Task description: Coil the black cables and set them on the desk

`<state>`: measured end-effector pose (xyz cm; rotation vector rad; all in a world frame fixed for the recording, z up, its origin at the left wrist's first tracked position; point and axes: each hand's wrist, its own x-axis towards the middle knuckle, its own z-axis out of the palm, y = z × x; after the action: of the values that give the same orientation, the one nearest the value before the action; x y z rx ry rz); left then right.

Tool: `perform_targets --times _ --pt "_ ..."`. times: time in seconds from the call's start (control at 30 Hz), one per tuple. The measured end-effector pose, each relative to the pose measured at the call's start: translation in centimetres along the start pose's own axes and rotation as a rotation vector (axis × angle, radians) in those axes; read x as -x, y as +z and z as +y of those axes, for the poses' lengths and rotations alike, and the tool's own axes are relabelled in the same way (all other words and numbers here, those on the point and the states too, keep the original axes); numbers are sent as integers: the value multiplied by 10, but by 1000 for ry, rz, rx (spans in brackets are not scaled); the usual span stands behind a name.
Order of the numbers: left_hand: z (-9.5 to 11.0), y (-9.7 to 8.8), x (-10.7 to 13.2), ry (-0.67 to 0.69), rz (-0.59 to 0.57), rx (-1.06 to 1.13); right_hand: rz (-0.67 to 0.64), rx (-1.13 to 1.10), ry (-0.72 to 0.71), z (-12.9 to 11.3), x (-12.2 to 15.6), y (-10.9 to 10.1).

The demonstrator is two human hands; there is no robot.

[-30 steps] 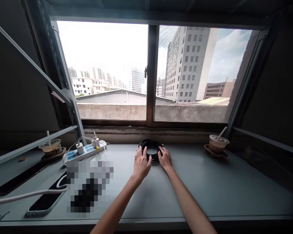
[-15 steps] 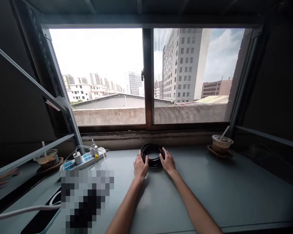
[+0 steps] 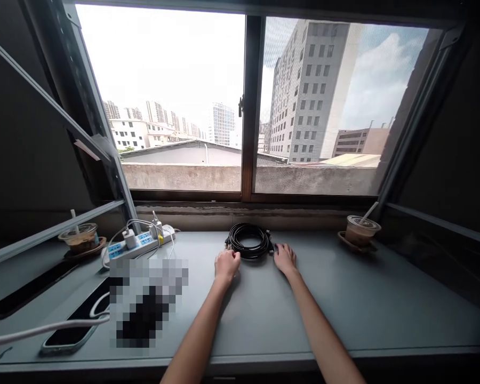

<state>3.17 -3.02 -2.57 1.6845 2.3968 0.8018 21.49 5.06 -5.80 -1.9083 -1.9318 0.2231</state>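
Note:
A coil of black cable [image 3: 249,258] lies on the grey-blue desk in front of the window. Plug-like ends stick out at its left and right sides. Close by its front left edge is my left hand [image 3: 226,264], fingers curled into a fist; the inside of that fist is hidden, and I cannot tell whether it touches the coil. Just right of the coil, my right hand [image 3: 285,260] rests palm down on the desk, fingers forward and a little apart, with nothing seen in it.
To the left stands a white power strip [image 3: 138,244] with chargers and cables plugged in. A phone [image 3: 74,326] lies at the near left beside a blurred patch. Lidded cups with straws, a left cup [image 3: 80,241] and a right cup [image 3: 360,230], stand on small trays. A metal frame surrounds the desk.
Both hands have come off the coil's sides, the left drawing back into a fist and the right moving outward. The coil looks looser, with cable ends now showing. The view has shifted.

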Motion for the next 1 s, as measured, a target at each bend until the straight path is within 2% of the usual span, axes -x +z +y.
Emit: perform_targets --times 0.23,0.47,0.73,1.0 --pt "8 -2 6 65 -139 -141 -71 150 72 -7 7 -2" --pt "7 -1 4 126 -186 -217 -140 208 49 -9 4 -2" --pt "1 -2 4 75 -213 -175 -202 227 10 -5 5 -1" --pt "-5 -1 9 155 -260 -89 -230 215 -63 10 1 -8"
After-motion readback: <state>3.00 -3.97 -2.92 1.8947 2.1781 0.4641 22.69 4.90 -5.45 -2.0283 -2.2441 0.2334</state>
